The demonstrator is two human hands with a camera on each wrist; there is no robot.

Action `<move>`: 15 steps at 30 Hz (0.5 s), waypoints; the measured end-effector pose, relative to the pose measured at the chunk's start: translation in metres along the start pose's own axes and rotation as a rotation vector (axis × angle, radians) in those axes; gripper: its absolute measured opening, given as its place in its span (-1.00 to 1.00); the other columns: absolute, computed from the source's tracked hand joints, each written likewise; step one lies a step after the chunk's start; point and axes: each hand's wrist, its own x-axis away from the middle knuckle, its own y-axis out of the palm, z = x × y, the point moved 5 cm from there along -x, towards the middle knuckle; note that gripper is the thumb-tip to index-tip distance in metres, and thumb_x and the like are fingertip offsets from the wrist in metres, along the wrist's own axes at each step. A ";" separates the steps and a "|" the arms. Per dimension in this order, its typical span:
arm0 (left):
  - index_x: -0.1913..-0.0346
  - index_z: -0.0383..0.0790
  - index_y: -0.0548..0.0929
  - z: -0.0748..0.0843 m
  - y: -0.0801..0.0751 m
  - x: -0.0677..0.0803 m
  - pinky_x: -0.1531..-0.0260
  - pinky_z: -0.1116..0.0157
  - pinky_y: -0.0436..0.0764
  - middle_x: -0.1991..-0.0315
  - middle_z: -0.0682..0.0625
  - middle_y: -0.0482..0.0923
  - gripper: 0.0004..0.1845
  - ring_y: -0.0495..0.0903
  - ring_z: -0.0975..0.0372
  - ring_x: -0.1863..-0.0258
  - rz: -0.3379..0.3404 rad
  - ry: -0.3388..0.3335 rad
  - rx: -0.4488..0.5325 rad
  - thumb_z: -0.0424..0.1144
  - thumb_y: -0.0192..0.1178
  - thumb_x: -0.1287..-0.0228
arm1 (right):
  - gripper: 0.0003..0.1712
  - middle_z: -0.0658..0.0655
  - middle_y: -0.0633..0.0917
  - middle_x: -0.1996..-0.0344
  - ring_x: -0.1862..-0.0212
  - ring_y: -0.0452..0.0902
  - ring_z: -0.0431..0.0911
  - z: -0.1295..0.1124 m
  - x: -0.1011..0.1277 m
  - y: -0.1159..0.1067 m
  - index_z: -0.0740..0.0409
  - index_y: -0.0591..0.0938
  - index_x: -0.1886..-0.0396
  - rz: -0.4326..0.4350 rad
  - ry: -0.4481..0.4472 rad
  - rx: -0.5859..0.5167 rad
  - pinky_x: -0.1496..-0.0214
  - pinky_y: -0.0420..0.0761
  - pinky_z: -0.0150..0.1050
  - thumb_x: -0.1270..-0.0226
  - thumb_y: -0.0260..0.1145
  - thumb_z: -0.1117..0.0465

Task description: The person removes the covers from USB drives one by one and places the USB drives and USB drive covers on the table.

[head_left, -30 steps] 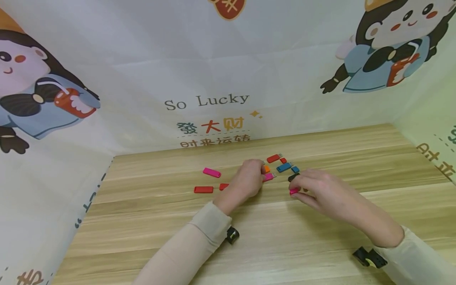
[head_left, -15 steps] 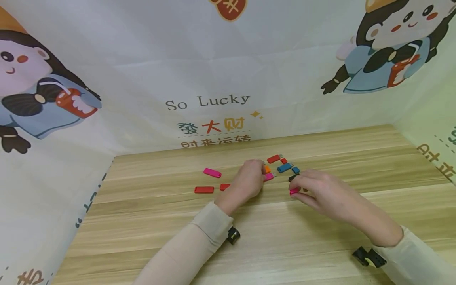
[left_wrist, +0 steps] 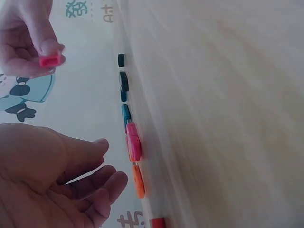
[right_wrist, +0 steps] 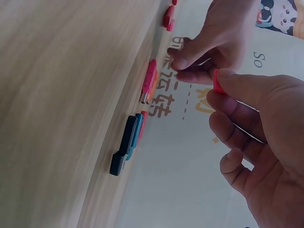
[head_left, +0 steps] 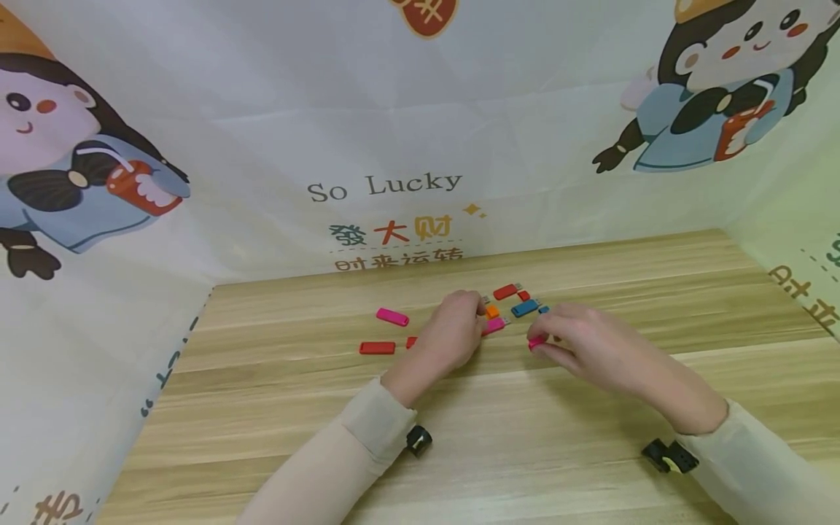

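Sticks of coloured plastic lie scattered on the wooden table (head_left: 590, 408) around both hands. Left of the left hand (head_left: 453, 337) sit a pink stick (head_left: 392, 316) and a red stick (head_left: 377, 348), well apart from the fingers. The left hand hangs with fingers loosely curled and empty, its fingertips just beside the pink drive (head_left: 494, 325), which lies flat on the table, long axis running left to right and tilted slightly away, metal plug toward the right. Beyond it lie an orange piece (head_left: 491, 311), a red drive (head_left: 505, 292) and a blue drive (head_left: 525, 308). The right hand (head_left: 584, 343) pinches a small pink cap (head_left: 537, 342) between thumb and forefinger, lifted off the table, just right of the pink drive's plug end. The left hand is the nearer to that drive.
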 end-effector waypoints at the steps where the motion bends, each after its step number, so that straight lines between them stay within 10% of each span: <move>1: -0.06 -0.29 0.68 -0.001 -0.001 0.003 -0.07 0.24 0.65 0.01 -0.06 0.66 -0.82 0.61 0.16 0.03 0.006 0.004 -0.001 -0.27 0.26 -0.57 | -0.78 -0.08 0.77 0.29 0.26 0.68 -0.22 0.001 -0.001 0.001 0.07 0.76 0.23 -0.006 0.002 0.000 0.24 0.72 -0.28 -0.23 0.61 0.40; 15: -0.17 -0.26 0.70 -0.007 -0.019 0.035 -0.15 0.12 0.64 -0.06 -0.09 0.65 -0.68 0.63 0.03 -0.07 0.140 0.109 -0.090 -0.21 0.39 -0.48 | -0.82 -0.09 0.74 0.29 0.27 0.63 -0.15 0.014 -0.017 0.011 0.03 0.79 0.20 -0.130 0.067 0.049 0.20 0.70 -0.18 -0.29 0.59 0.35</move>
